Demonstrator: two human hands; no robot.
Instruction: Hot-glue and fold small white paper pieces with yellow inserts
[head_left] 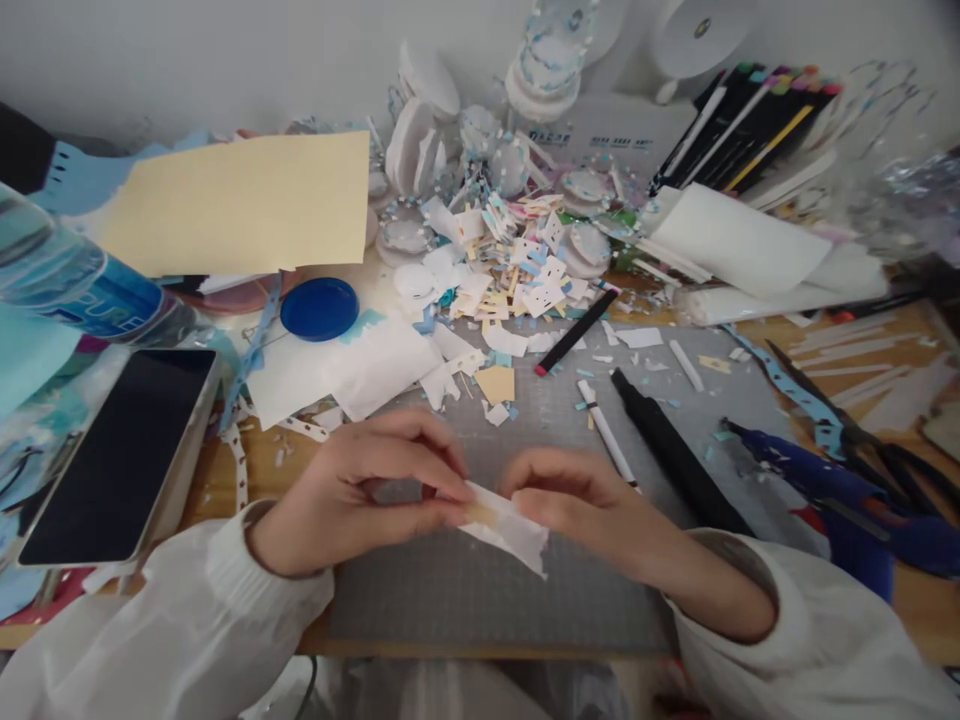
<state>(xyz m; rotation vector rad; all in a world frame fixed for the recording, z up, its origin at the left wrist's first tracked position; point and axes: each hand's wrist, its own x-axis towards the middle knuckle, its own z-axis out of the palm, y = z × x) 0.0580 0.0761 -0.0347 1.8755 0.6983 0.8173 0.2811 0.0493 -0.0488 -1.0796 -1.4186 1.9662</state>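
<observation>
Head view looks down on a wooden tabletop [214, 490] with a grey cutting mat [480, 600] spread under both hands. Far beyond the left fingers [442, 480] lies a large pale yellow sheet [247, 200]. Out to their left rests a tablet [120, 450] with a dark screen, and a water bottle [67, 280] lies on its side past it. Well out from the right fingers [525, 470] sits a blue glue gun [825, 490], with a black tube [675, 450] between it and them. A heap of paper scraps [510, 270] fills the space ahead of both sets of fingers, a blue lid [319, 308] at its left edge, and a white pen [606, 430] lies just past the right knuckles. Nothing stands between the hands. The left hand [360, 495] and right hand [592, 510] meet fingertip to fingertip, each narrowly pinched on a small white paper strip [506, 525] with a tan patch. The strip hangs just above the mat, its long axis running from the left fingertips down to the right, its ragged end pointing toward the body, below the right fingers.
</observation>
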